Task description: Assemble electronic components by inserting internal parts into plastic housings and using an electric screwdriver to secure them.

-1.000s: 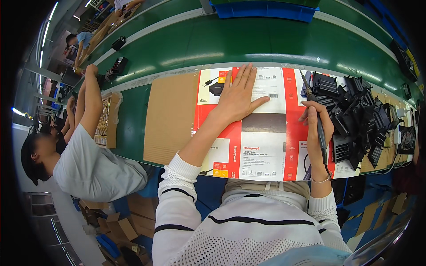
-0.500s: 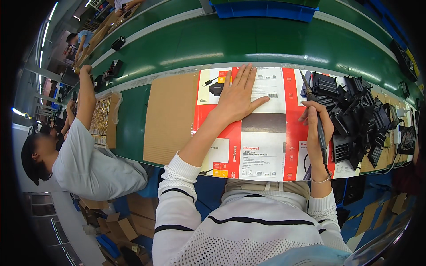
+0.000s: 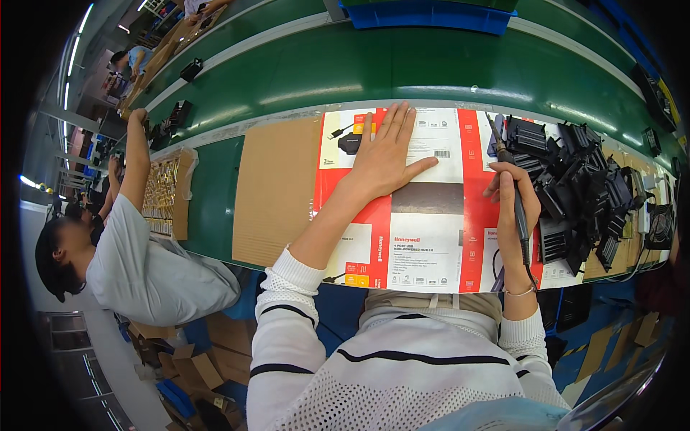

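My left hand lies flat with fingers spread on a red and white printed cardboard sheet. In my right hand is a soldering iron, held like a pen, its thin metal tip pointing away from me toward the sheet's far edge. A dark cord runs from its lower end past my wrist. Right beside that hand sits a heap of black plastic housings. Whether the iron's tip touches anything I cannot tell.
Plain brown cardboard lies left of the printed sheet. Beyond runs a green conveyor belt, with a blue bin past it. A co-worker in a grey shirt sits at left by a box of small parts. Coiled black cable lies far right.
My hands and the soldering iron hold nearly still. On the belt at left, small black items near the co-worker's hand have shifted slightly.
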The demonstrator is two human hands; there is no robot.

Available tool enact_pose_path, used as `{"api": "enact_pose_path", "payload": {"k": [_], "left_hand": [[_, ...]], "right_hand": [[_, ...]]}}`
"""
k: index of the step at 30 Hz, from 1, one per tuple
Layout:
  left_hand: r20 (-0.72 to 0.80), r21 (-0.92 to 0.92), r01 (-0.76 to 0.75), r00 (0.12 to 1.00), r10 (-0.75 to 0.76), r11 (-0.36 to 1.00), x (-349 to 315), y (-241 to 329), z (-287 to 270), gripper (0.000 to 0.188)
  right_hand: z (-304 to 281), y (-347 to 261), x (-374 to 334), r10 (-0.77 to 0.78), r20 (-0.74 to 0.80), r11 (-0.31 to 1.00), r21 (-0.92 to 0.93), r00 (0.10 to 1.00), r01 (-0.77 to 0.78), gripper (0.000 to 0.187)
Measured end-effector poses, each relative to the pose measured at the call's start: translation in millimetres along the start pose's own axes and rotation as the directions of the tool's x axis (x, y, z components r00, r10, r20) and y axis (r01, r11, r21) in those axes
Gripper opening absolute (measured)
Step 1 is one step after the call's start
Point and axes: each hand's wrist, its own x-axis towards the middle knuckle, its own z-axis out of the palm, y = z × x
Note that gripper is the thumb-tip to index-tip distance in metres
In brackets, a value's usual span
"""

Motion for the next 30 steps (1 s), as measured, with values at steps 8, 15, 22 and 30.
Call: {"api": "enact_pose_path", "payload": {"k": [8,15,22,30], "left_hand": [[0.003,-0.014,0.001,1.0,-0.001,1.0,-0.9,0.3,1.2,0.094],[0.019,-0.026,0.019,1.0,-0.018,0.999,-1.5,1.4,-0.7,0.093],[-0.01,-0.084,0.009,1.0,-0.01,0.996,0.5,-2.3,0.6,0.095],[-0.028,-0.138,0.014,0.999,-0.018,0.99,3.9,4.3,-17.3,0.088]], "right_hand": [[-0.5,0.2,-1.2,0.011,0.011,1.0,0.006,1.0,-0.011,0.022],[0.6,-0.4,-1.7,0.021,0.019,1.0,0.016,1.0,-0.022,0.022],[2.9,-1.4,0.3,0.024,0.02,0.999,0.033,1.0,-0.024,0.02],[-3.3,0.3,-0.7,-0.031,-0.007,0.999,0.013,0.999,0.031,0.016]]}}
